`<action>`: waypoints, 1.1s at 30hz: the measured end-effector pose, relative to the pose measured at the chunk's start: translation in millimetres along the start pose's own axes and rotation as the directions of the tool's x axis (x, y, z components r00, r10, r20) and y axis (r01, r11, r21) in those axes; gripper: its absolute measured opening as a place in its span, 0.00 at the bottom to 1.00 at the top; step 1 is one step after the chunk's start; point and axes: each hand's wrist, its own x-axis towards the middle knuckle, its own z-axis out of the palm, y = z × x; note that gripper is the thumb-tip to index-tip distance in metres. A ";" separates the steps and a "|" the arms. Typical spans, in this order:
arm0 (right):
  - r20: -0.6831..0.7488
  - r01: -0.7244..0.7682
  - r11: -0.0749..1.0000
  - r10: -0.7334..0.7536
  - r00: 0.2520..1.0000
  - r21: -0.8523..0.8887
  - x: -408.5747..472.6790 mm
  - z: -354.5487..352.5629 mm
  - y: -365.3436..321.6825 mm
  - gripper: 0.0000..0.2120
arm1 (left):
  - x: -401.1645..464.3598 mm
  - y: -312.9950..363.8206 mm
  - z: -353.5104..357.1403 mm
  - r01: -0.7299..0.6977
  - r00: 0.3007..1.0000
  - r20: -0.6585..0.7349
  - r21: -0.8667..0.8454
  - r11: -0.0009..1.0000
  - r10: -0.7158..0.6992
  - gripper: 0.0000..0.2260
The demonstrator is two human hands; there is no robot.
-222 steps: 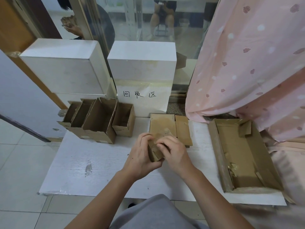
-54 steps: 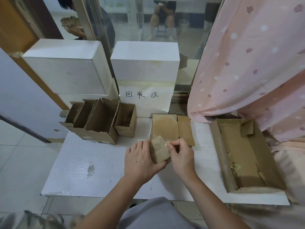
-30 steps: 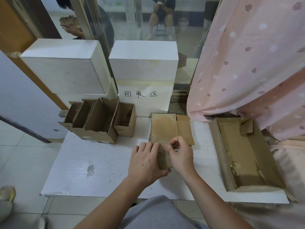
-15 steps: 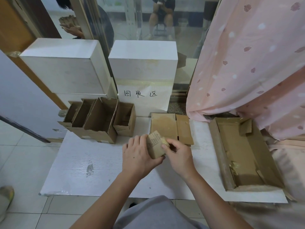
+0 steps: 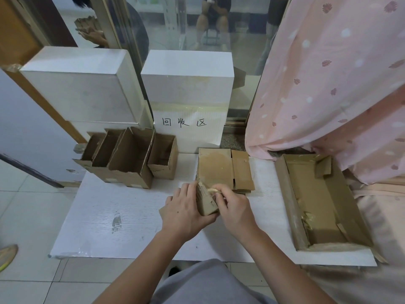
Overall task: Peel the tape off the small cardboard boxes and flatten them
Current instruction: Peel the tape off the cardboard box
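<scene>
A small brown cardboard box [image 5: 205,201] is held upright above the white board [image 5: 109,220]. My left hand [image 5: 183,210] grips its left side, fingers curled round the back. My right hand [image 5: 233,207] is at its right side, and its fingertips pinch a yellowish strip of tape [image 5: 212,190] at the box's top edge. Just behind lies a stack of flattened boxes [image 5: 223,170]. Several open small boxes [image 5: 129,159] stand in a row at the back left.
A large shallow cardboard tray [image 5: 317,202] with tape scraps lies on the right. Two white boxes [image 5: 83,84] stand behind, one with a handwritten label [image 5: 184,122]. A pink curtain [image 5: 328,84] hangs at the right. Tiled floor lies to the left.
The small box has been turned in my hands over the last seconds. My right fingers have moved to its top edge and now pinch a lifted strip of tape.
</scene>
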 end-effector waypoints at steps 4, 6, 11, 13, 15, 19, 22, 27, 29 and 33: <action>-0.096 0.158 0.980 -0.170 0.981 -0.117 -1.7 -1.3 -1.4 0.15 | -0.9 2.7 1.3 0.026 1.000 -0.010 -0.042 0.999 -0.026 0.42; -0.071 0.217 0.964 -0.230 0.971 -0.153 1.1 -2.8 -2.5 0.15 | -1.0 2.9 1.8 0.056 0.998 -0.033 -0.081 0.995 -0.059 0.40; 0.073 0.177 0.983 -0.173 0.982 -0.046 4.9 -7.8 -9.6 0.16 | 0.1 -3.2 3.0 0.062 0.995 -0.068 -0.111 0.992 -0.070 0.41; 0.110 0.139 0.990 -0.140 0.984 0.021 4.8 -6.6 -10.5 0.16 | -0.1 -4.0 2.0 0.073 0.995 -0.067 -0.110 0.991 -0.081 0.42; 0.084 0.048 0.992 -0.058 0.995 0.116 5.0 -3.2 -9.0 0.13 | -0.2 -3.1 1.7 0.074 0.993 -0.081 -0.083 0.994 -0.081 0.41; 0.087 -0.080 0.985 0.067 0.994 0.155 7.5 -1.9 -4.3 0.16 | -1.5 0.6 3.9 0.033 0.995 -0.096 -0.038 0.999 -0.037 0.40; 0.102 -0.017 0.998 0.012 0.995 0.052 6.9 -3.9 -3.7 0.21 | -2.5 1.4 6.5 0.015 0.995 -0.096 -0.044 0.999 -0.020 0.40; 0.032 0.048 0.994 -0.045 0.998 -0.097 4.2 0.8 -10.2 0.16 | -0.4 2.9 6.2 0.000 0.990 -0.140 -0.007 1.000 -0.001 0.38; 0.014 0.015 0.999 -0.014 1.000 -0.051 4.7 2.2 -11.1 0.13 | -0.4 2.7 6.2 -0.010 0.984 -0.177 0.011 1.000 0.012 0.38; 0.016 -0.136 0.989 0.135 0.991 0.051 6.1 -0.1 -11.6 0.07 | -0.4 0.1 6.4 -0.020 0.987 -0.157 0.018 1.000 0.023 0.40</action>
